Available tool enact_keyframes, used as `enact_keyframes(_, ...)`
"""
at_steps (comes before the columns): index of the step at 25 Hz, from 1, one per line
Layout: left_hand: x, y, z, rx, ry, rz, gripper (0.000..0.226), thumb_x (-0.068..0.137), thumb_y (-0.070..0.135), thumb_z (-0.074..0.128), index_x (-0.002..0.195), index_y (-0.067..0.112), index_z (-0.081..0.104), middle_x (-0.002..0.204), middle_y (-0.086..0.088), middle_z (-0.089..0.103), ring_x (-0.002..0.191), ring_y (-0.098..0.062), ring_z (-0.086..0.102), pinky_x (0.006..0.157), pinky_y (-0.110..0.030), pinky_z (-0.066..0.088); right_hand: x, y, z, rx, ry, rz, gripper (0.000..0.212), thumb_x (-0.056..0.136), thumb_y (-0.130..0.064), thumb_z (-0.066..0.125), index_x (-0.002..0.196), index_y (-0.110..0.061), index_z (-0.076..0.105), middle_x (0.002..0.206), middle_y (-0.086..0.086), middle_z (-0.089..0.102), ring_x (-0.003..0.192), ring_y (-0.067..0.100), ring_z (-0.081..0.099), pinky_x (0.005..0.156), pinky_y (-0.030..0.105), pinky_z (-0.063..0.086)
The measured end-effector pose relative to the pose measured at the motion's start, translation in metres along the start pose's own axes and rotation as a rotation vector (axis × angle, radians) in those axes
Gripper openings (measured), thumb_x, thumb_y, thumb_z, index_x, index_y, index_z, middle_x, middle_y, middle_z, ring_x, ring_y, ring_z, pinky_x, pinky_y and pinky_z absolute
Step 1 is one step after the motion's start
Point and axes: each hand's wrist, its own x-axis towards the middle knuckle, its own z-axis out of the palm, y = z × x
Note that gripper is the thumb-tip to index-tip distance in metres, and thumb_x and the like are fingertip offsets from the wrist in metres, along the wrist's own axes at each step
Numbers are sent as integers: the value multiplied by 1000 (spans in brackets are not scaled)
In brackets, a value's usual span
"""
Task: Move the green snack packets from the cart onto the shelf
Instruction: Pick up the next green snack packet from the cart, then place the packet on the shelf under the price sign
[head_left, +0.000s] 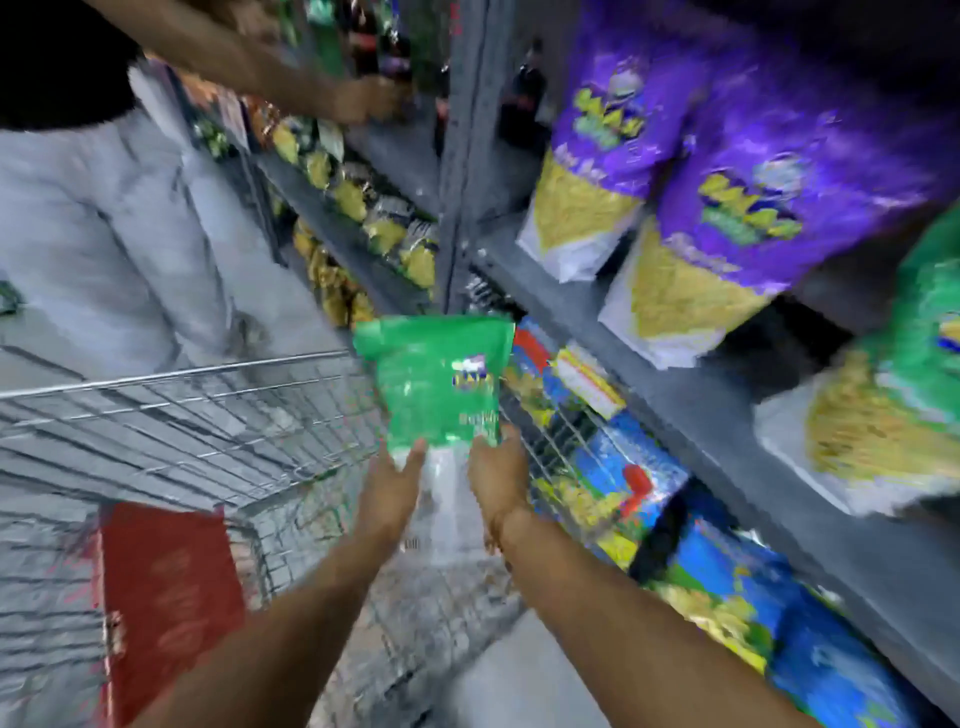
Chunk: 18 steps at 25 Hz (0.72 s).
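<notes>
Hands hold one green packet (436, 379) between them above the cart's (197, 415) right edge, beside the shelf (691, 410). Left hand (389, 486) grips its lower left corner; right hand (498, 480) grips its lower right. The packet is glossy plastic, green on top and clear or white at the bottom, with a small purple-and-yellow logo too blurred to read. The cart is silver wire mesh with a red panel (166, 597) near its handle end; what lies in it cannot be made out. On the grey metal shelf at right stand purple packets (727, 171) showing yellow snacks, and another green bag (904, 395) at far right. Blue packets (649, 514) fill the tier below. Another person (104, 208) in pale trousers stands at far left, an arm reaching to the shelves.
</notes>
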Motion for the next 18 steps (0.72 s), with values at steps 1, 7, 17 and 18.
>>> enact_keyframes(1, -22, 21, 7, 51, -11, 110, 41, 85, 40, 56, 114, 12, 54, 102, -23, 65, 84, -33, 63, 77, -44, 52, -16, -9, -26, 65, 68, -93, 34, 92, -10, 41, 125, -3, 47, 122, 17, 58, 98, 18, 52, 83, 27, 40)
enact_keyframes(7, -179, 94, 77, -89, -384, 533, 51, 87, 12, 58, 134, 6, 40, 123, 3, 51, 109, -13, 50, 90, -26, 43, -128, 8, -194, 428, 399, -323, 14, 89, -7, 43, 98, -16, 46, 75, -8, 49, 78, 16, 45, 67, 25, 36)
enact_keyframes(17, -375, 64, 296, 49, -1176, 666, 42, 80, -12, 57, 114, 10, 45, 116, -9, 55, 81, 16, 60, 77, -3, 47, -235, 159, -419, 826, 1270, -324, 17, 90, -6, 39, 101, -17, 44, 76, -9, 51, 81, 18, 45, 58, 20, 38)
enact_keyframes(18, -386, 65, 315, 89, -1228, 653, 43, 81, -13, 55, 112, 15, 44, 119, -9, 54, 82, 13, 61, 79, -4, 47, -241, 168, -437, 815, 1319, -307, 16, 87, -11, 39, 101, -17, 43, 76, -9, 51, 81, 18, 45, 60, 25, 35)
